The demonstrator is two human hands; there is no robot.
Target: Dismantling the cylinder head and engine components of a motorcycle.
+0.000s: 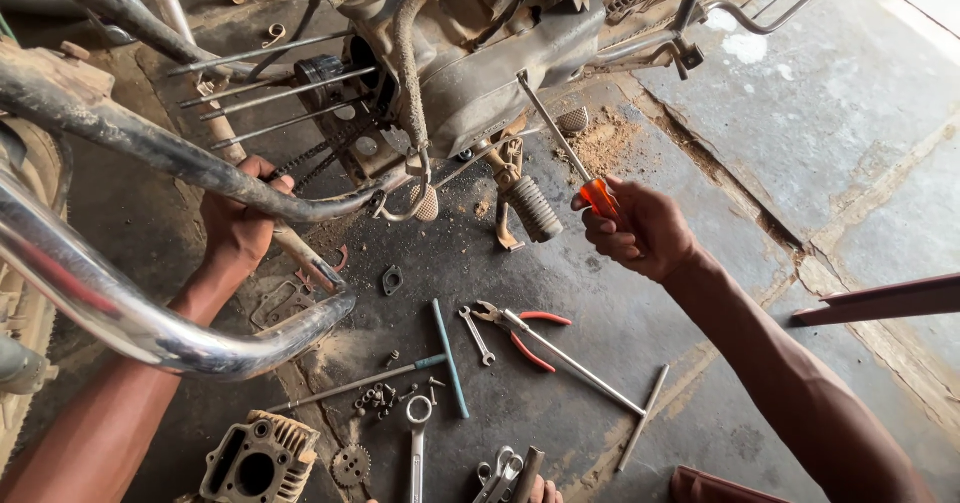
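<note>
My right hand [640,231] grips a screwdriver with an orange handle [599,197]; its long metal shaft [552,128] points up and left, with the tip against the dirty grey motorcycle engine case [480,88]. My left hand [238,225] reaches under the bike frame, behind a curved dark exhaust pipe [180,158], and appears closed on a part there; what it holds is partly hidden. Bare cylinder studs [270,98] stick out from the engine to the left.
A chrome pipe [120,313] crosses the lower left. On the oily concrete floor lie red-handled pliers [525,333], a T-handle wrench [445,358], spanners [417,443], loose bolts [380,396], a sprocket [350,465] and a finned cylinder block [258,461]. A footpeg [533,208] hangs below the engine.
</note>
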